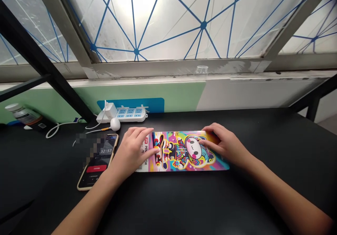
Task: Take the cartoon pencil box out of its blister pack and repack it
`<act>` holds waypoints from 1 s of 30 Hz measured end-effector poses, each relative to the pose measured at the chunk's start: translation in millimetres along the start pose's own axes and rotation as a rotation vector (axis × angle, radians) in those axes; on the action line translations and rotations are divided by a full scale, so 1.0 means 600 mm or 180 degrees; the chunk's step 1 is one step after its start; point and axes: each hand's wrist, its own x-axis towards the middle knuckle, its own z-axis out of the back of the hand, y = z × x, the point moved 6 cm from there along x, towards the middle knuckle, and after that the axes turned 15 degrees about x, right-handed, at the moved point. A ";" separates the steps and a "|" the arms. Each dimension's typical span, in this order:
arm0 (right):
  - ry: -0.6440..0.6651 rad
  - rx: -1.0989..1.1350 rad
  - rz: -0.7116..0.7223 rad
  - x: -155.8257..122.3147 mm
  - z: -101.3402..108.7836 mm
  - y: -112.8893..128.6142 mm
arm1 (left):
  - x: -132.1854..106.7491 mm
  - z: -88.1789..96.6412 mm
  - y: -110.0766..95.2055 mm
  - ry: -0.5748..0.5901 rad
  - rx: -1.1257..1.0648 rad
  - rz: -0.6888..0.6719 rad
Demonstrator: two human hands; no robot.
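A flat, brightly coloured pencil box (176, 154) lies lengthwise on the black desk, with a cartoon figure on a skateboard printed sideways across its top. Part of the lettering at its left end is covered. My left hand (137, 150) grips that left end, thumb on the top face and fingers along the far edge. At the opposite end my right hand (228, 143) holds the far right corner, its thumb resting near the figure's head. What lies under the box is hidden.
Left of my left forearm lies a lit phone (97, 168) showing a timer. Behind it are a white power strip (131, 115), a round white plug (115, 124) and cables. A bottle (26, 115) is at far left. Black frame bars (50, 63) slant beside the window.
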 end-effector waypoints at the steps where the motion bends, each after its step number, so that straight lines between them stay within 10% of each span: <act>1: -0.0138 -0.0080 0.0229 -0.002 0.007 0.013 | 0.001 0.015 -0.005 -0.0281 0.0076 -0.0126; 6: -0.0565 -0.0573 0.1099 -0.025 0.024 0.084 | -0.008 0.072 -0.036 -0.1157 0.0480 -0.0747; 19: 0.0240 -0.0441 0.0975 -0.078 -0.047 0.118 | -0.021 -0.008 -0.078 0.0432 0.0341 -0.1382; 24: -0.0386 -0.0260 0.0841 -0.059 -0.024 0.117 | -0.014 -0.005 -0.067 0.0506 -0.0282 -0.1116; 30: -0.0015 -0.0024 0.1032 -0.009 -0.051 0.119 | -0.009 -0.012 -0.049 0.0413 -0.0467 -0.0787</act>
